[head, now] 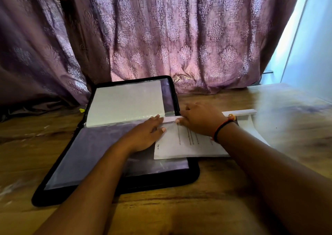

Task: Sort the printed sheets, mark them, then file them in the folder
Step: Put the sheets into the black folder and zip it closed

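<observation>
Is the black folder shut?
No, the black folder lies open on the wooden table, showing its clear plastic sleeves.

Both arms reach forward, forearms converging. The left hand [145, 135] lies palm down, fingers straight and together. The right hand [199, 121] sits palm down just beside it, fingers angled leftward, apparently flat too, though the fingertips are hard to read.
</observation>
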